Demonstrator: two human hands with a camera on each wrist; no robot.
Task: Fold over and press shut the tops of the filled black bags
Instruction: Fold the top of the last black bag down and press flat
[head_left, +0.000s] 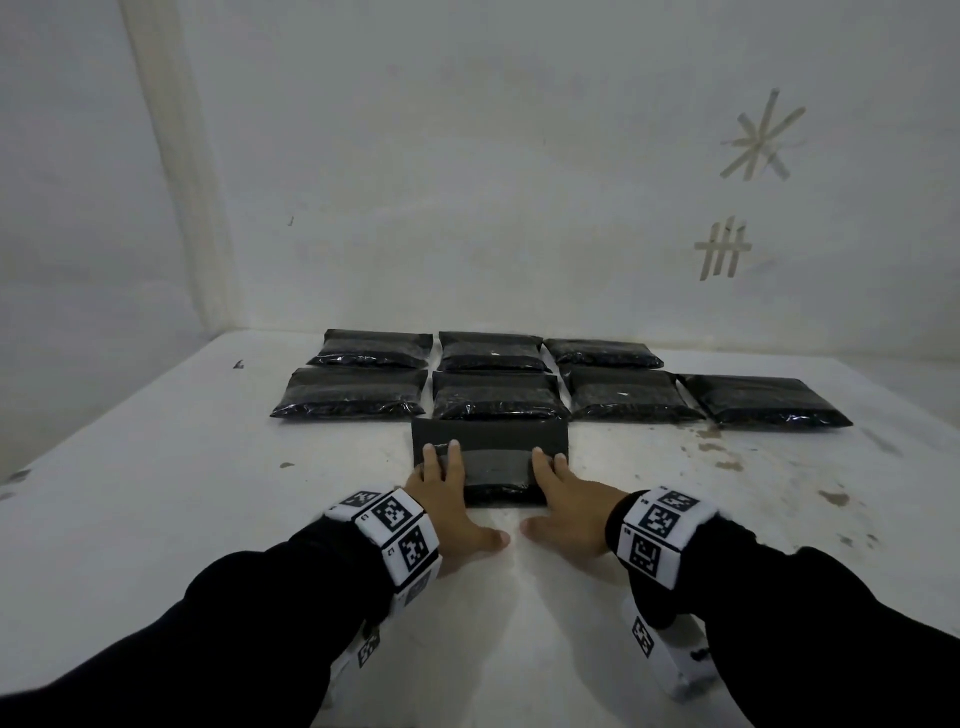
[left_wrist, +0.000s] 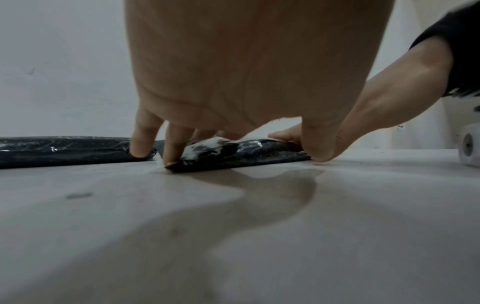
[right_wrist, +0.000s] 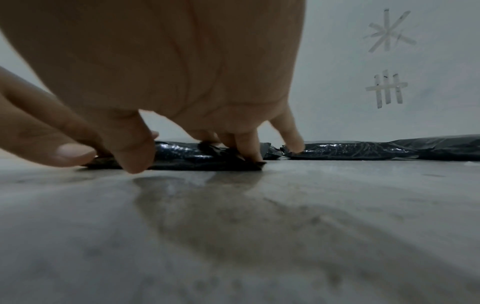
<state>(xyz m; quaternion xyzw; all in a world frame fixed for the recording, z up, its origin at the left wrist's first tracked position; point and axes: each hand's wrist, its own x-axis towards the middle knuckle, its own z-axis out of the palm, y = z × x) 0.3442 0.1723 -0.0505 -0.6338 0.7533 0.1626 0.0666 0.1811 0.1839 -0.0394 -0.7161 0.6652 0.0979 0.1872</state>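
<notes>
A filled black bag (head_left: 498, 467) lies crosswise on the white table (head_left: 208, 519) right in front of me. Its flat matte top (head_left: 491, 434) stretches away toward the row behind. My left hand (head_left: 441, 480) presses straight fingers down on the bag's left end, and my right hand (head_left: 558, 483) does the same on its right end. Both thumbs lie on the table, pointing at each other. The left wrist view shows fingertips (left_wrist: 171, 156) pushing into the bag (left_wrist: 246, 152). In the right wrist view, fingertips (right_wrist: 249, 152) bear on the bag (right_wrist: 187, 156).
Several more filled black bags lie in two rows behind, from the far left one (head_left: 353, 397) to the far right one (head_left: 763, 402). White walls close the back and left. Tape marks (head_left: 763, 137) are stuck on the back wall. Stains (head_left: 727, 457) dot the table's right side.
</notes>
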